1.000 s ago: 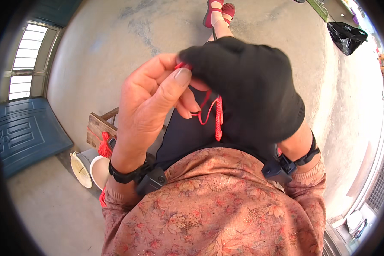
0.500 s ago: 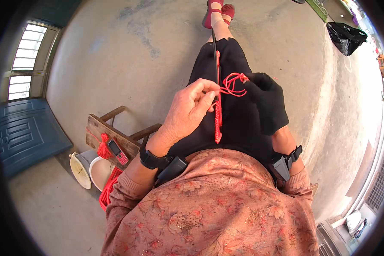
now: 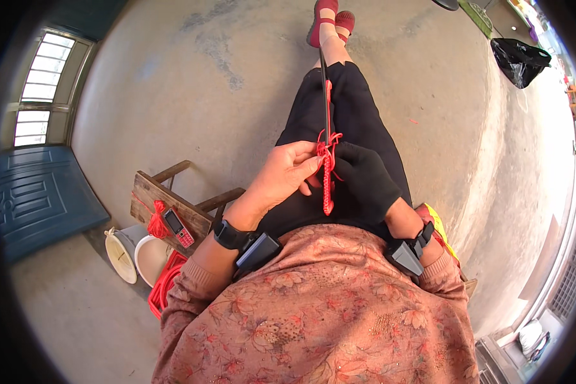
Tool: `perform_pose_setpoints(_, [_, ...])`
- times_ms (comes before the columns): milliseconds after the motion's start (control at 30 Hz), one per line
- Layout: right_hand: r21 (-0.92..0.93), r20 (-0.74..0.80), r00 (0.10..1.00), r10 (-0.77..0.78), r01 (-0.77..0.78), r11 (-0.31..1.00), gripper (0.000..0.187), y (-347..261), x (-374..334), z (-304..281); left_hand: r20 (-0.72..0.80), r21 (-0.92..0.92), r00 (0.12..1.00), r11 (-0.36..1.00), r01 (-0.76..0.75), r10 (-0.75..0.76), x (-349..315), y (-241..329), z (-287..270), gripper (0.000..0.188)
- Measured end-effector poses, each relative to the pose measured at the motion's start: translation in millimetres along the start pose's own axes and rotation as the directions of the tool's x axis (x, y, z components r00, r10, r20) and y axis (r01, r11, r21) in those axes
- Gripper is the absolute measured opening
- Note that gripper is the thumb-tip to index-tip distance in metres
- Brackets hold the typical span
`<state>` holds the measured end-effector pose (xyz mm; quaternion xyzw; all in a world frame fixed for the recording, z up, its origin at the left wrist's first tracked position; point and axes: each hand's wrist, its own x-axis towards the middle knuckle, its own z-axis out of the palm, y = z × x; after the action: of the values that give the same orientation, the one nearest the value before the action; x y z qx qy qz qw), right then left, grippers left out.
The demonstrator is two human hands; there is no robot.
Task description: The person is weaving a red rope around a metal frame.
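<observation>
A braided red cord (image 3: pixel 328 189) runs lengthwise above my lap, along a thin black rod (image 3: pixel 324 96) that reaches toward my feet. My bare left hand (image 3: pixel 278 180) pinches the braid from its left side with thumb and forefinger. My right hand (image 3: pixel 370 181), in a black glove, is closed at the braid's right side, its fingertips on the cord and partly hidden. Loose red loops (image 3: pixel 331 139) bunch around the rod just above both hands. Farther up the rod, another red length (image 3: pixel 328 96) lies against it.
On my left stands a wooden stool (image 3: pixel 166 198) with a mobile phone (image 3: pixel 178 227) and a small red cord bundle (image 3: pixel 157 221) on it. Beside it are a white bucket (image 3: pixel 148 253) and a coil of red cord (image 3: pixel 166 285). A black plastic bag (image 3: pixel 520 61) lies far right.
My right hand has come down and left to the braid, bringing the loose red loops in against the rod. My left hand has shifted slightly downward. A yellow and red item now shows beside my right forearm.
</observation>
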<state>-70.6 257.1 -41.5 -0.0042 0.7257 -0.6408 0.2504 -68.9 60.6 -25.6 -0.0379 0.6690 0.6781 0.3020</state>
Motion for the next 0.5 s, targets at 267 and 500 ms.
perform_pose_setpoints(267, [-0.117, -0.053, 0.998, -0.041, 0.034, 0.992, 0.019, -1, -2, 1, -0.098, -0.068, 0.994, 0.996, -0.051, 0.044, 8, -10, -4, 0.013])
perform_pose_setpoints(500, [0.062, -0.342, 0.94, 0.008, 0.015, 0.998, 0.021, -20, -6, -27, -0.02, -0.423, 0.995, 0.903, 0.079, -0.096, -3, 0, -36, 0.007])
